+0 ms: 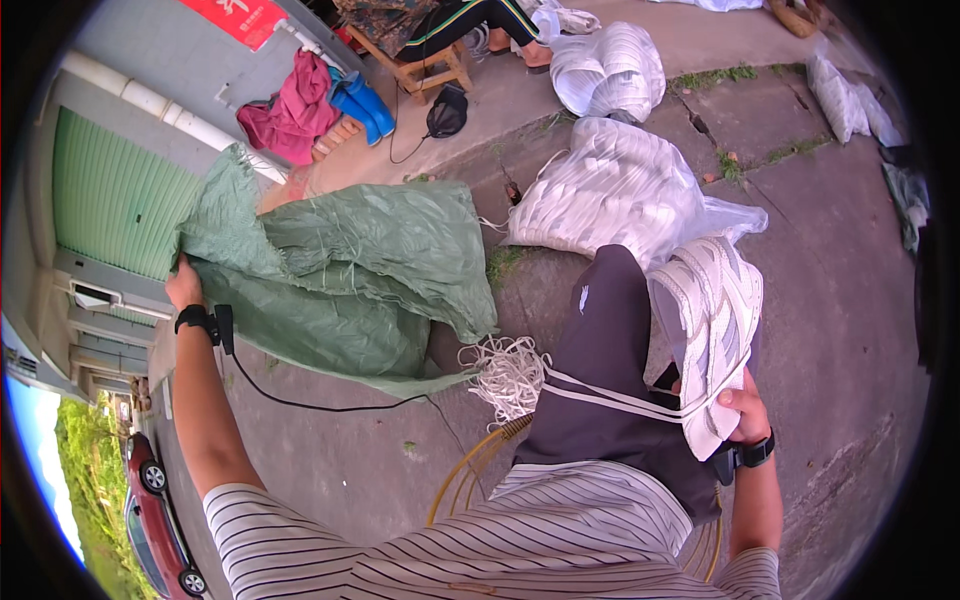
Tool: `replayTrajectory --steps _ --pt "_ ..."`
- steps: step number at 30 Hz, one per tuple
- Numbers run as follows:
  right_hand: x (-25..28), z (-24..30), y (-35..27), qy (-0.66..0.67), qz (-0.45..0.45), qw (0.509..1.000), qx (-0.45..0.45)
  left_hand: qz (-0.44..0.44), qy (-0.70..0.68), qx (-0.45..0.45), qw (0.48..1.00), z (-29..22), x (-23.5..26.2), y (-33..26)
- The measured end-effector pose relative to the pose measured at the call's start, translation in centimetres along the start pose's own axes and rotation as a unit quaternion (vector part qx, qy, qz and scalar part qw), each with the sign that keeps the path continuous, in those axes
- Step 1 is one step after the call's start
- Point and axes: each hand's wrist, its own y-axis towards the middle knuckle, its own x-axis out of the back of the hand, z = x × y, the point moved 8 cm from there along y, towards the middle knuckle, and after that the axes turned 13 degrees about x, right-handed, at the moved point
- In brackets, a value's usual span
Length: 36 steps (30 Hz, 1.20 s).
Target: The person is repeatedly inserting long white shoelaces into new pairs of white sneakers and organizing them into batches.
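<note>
My left hand [185, 285], arm stretched out to the left, is closed on the edge of a large green woven sack [375, 240]. The sack lies crumpled on the ground with frayed edges. My right hand [745, 410] is closed around the lower end of a stack of white and grey shoe uppers [705, 330] resting by my right thigh. White laces [610, 400] run from that stack across my lap. They lead toward a tangled heap of white laces [505, 380] beside the sack. My right fingers are partly hidden behind the stack.
A clear plastic bag of white shoe uppers [610, 190] lies ahead of my knee, with another bundle [610, 75] beyond it. A person's legs [480, 25] show by a wooden stool [410, 65]. Blue boots [362, 105] stand near pink cloth [295, 110]. A cable [330, 408] trails from my left wrist.
</note>
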Motion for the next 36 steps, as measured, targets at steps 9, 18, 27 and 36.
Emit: replayTrajectory --steps 9,18,27,36 --pt "-6.9 -4.1 -2.5 -0.031 0.054 0.998 -0.015 0.156 0.115 -0.127 0.973 5.6 2.0 -7.7" --pt "-12.8 -9.8 -10.0 -0.074 0.067 0.995 -0.006 0.08 0.006 0.18 0.98 25.1 14.8 -4.0" --pt "-20.7 -14.7 -18.1 -0.148 0.114 0.982 0.034 -0.257 -0.143 0.359 0.886 46.3 47.4 4.0" --pt "-24.1 -15.4 -19.8 -0.143 0.162 0.976 0.022 -0.505 0.001 0.236 0.83 37.1 64.9 -1.6"
